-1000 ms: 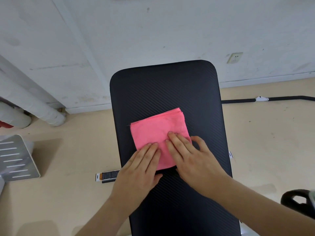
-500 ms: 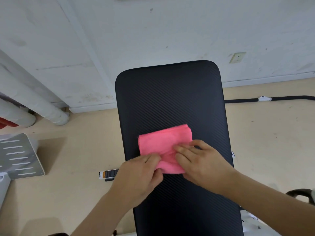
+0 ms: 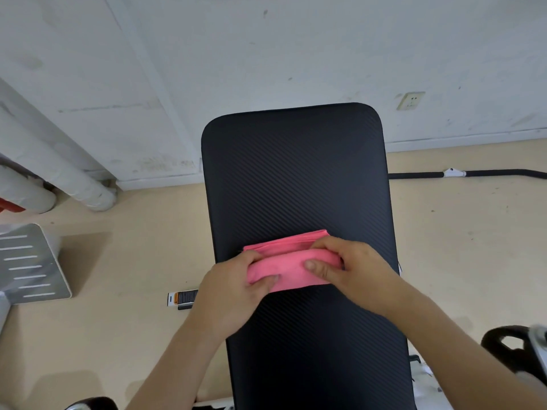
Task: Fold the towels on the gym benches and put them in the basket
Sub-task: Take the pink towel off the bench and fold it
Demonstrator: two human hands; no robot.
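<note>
A folded pink towel (image 3: 288, 260) sits across the middle of the black padded gym bench (image 3: 296, 173). My left hand (image 3: 233, 287) grips the towel's left end, thumb on top and fingers curled under. My right hand (image 3: 352, 270) grips its right end the same way, thumb pressed on the near face. The towel's near edge is raised off the pad and tipped toward its far edge. No basket is in view.
A white wall with a socket (image 3: 410, 100) stands behind the bench. Grey pipes (image 3: 59, 173) run down at left, above a slotted metal plate (image 3: 29, 264). A small black-and-orange object (image 3: 183, 298) lies on the floor by the bench. A black bar (image 3: 473, 173) lies at right.
Both hands went from lying flat on the towel to gripping its ends. The towel slid nearer along the bench and its near edge is lifted.
</note>
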